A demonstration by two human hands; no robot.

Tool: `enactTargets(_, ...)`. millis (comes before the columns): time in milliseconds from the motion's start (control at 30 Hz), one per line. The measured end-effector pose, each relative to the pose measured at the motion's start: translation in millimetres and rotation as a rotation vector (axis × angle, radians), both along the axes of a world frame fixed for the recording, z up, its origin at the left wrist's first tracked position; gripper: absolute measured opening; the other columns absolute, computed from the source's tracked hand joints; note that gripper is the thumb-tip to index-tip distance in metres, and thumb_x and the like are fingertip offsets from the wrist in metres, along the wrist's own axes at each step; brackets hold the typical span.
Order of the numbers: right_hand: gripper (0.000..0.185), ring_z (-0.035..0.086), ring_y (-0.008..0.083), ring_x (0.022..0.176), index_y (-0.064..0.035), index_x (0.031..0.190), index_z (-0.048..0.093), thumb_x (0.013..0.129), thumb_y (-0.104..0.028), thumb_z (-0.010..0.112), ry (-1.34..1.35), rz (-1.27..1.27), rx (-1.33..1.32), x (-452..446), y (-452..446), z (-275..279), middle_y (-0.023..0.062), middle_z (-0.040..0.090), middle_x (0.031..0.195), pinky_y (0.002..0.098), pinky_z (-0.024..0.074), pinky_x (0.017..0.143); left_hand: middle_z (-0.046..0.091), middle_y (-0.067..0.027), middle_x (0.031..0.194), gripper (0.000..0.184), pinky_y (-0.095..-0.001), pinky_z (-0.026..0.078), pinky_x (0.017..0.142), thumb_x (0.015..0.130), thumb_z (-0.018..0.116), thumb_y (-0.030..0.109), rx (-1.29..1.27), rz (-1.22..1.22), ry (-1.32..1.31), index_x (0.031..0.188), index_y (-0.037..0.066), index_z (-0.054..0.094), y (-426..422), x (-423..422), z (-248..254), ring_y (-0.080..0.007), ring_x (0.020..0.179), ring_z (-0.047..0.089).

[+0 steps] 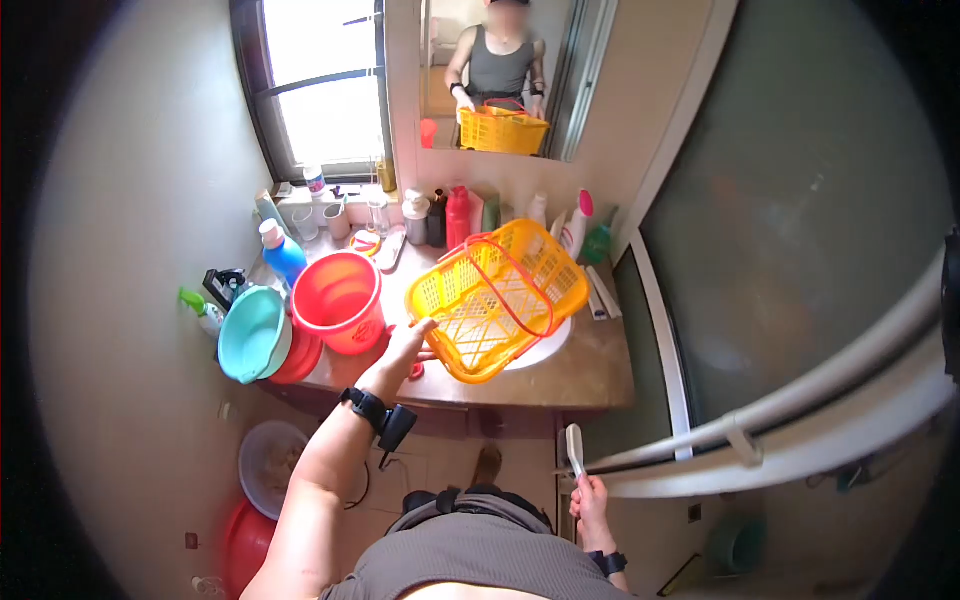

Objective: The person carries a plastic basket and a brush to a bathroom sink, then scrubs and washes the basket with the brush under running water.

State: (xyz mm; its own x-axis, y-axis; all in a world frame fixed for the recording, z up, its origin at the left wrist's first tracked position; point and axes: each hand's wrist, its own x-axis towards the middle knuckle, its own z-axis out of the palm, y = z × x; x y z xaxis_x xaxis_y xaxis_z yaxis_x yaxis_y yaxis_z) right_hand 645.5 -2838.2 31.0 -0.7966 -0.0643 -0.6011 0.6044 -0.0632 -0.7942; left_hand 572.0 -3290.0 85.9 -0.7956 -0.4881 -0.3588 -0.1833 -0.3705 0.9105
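My left hand (408, 348) is closed on the near left rim of a yellow plastic basket (468, 362), thumb over the edge. The basket is tilted above the counter and sink, its open top towards me, with lattice walls and a red handle (505, 304) lying across it. Low on the right, my right hand (592, 508) grips a white long-handled brush (575, 448) by its handle, head up; its bristles are not visible. Left of the basket, a red bucket (338, 310) stands on the counter near my left forearm.
A teal basin (254, 336) sits on a red basin (298, 358) at the counter's left. Several bottles, including a blue bottle (284, 256) and a red bottle (458, 218), line the back. A sliding glass door (800, 230) borders the right. A white tub (268, 468) is on the floor.
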Motion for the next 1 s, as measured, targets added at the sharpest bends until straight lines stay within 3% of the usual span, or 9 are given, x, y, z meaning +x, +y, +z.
enactTargets(167,0.022,0.034,0.0041,0.039,-0.0085,0.091,0.051,0.099,-0.028,0.054,0.044,0.201,-0.038,-119.4,-37.4,22.6,-0.0025,0.043,0.057,0.0209,0.0263,0.034,0.067,-0.0108,0.093,0.049,-0.0271,0.059,0.051,0.087,0.066,0.037,-0.304,-0.122,-0.170,0.120,0.002,0.055,-35.1,-92.0,-20.1,-0.0155,0.068,0.068)
enactTargets(300,0.020,0.036,0.0030,0.040,-0.0090,0.092,0.051,0.098,-0.027,0.057,0.022,0.310,0.005,-171.7,-52.6,25.8,-0.0030,0.045,0.057,0.0198,0.0281,0.035,0.067,-0.0125,0.101,0.052,-0.0333,0.058,0.076,0.088,0.068,0.038,-0.352,-0.233,0.136,0.122,0.000,0.056,-78.2,-158.2,-95.3,-0.0205,0.090,0.068)
enactTargets(400,0.018,0.036,0.0027,0.041,-0.0092,0.092,0.051,0.097,-0.025,0.058,0.042,0.344,0.048,-189.3,-57.9,27.3,-0.0033,0.046,0.058,0.0192,0.0284,0.036,0.060,-0.0194,0.120,0.067,-0.0397,0.047,0.098,0.085,0.070,0.038,-0.420,-0.096,0.014,0.133,-0.002,0.047,-59.6,-159.9,-78.1,-0.0288,0.116,0.057)
enactTargets(467,0.019,0.037,0.0024,0.043,-0.0090,0.091,0.051,0.097,-0.025,0.059,0.038,0.334,0.057,-201.9,-63.3,30.8,-0.0042,0.045,0.059,0.0191,0.0285,0.037,0.045,-0.0258,0.138,0.083,-0.0425,0.035,0.109,0.080,0.074,0.038,-0.973,-0.038,-0.063,0.142,-0.002,0.035,-80.1,-162.1,-141.2,-0.0347,0.131,0.043)
enactTargets(500,0.019,0.038,0.0020,0.046,-0.0088,0.091,0.050,0.096,-0.024,0.060,0.049,0.319,0.060,-207.6,-66.0,32.2,-0.0052,0.044,0.060,0.0191,0.0286,0.039,0.035,-0.0291,0.144,0.094,-0.0439,0.029,0.113,0.076,0.075,0.037,-1.089,-0.107,-0.393,0.147,-0.001,0.026,-53.3,-149.3,-91.1,-0.0375,0.136,0.035)
enactTargets(533,0.019,0.038,0.0020,0.046,-0.0088,0.091,0.050,0.096,-0.024,0.060,0.041,0.321,0.061,-213.8,-69.8,33.6,-0.0052,0.044,0.060,0.0191,0.0286,0.039,0.037,-0.0280,0.144,0.087,-0.0443,0.030,0.113,0.077,0.074,0.033,-1.194,-0.110,-0.339,0.145,-0.001,0.031,-46.3,-141.4,-98.1,-0.0381,0.136,0.035)
enactTargets(700,0.019,0.040,0.0021,0.050,-0.0063,0.096,0.053,0.095,-0.023,0.061,0.158,0.308,0.078,-247.5,-106.8,37.0,-0.0056,0.046,0.064,0.0193,0.0301,0.043,0.046,-0.0232,0.136,0.064,-0.0437,0.034,0.110,0.081,0.070,0.024,-0.916,-0.245,-0.133,0.135,0.004,0.045,-23.0,-81.2,-81.1,-0.0357,0.130,0.042)
enactTargets(800,0.018,0.041,0.0021,0.051,-0.0063,0.094,0.053,0.094,-0.022,0.062,0.240,0.320,0.065,-281.0,-142.2,30.7,-0.0056,0.047,0.065,0.0197,0.0300,0.043,0.062,-0.0177,0.116,0.045,-0.0363,0.049,0.093,0.086,0.068,0.018,-0.668,-0.237,-0.237,0.126,0.003,0.055,-23.8,-46.6,-66.9,-0.0258,0.109,0.060)
enactTargets(1000,0.015,0.045,0.0044,0.052,-0.0067,0.097,0.057,0.093,-0.020,0.063,0.398,0.363,-0.108,-359.1,-238.2,33.4,-0.0052,0.050,0.070,0.0209,0.0334,0.044,0.066,-0.0079,0.108,0.035,-0.0295,0.050,0.087,0.091,0.064,0.017,-0.294,-0.113,-0.225,0.123,0.003,0.058,-38.4,20.4,-42.6,-0.0155,0.098,0.062)
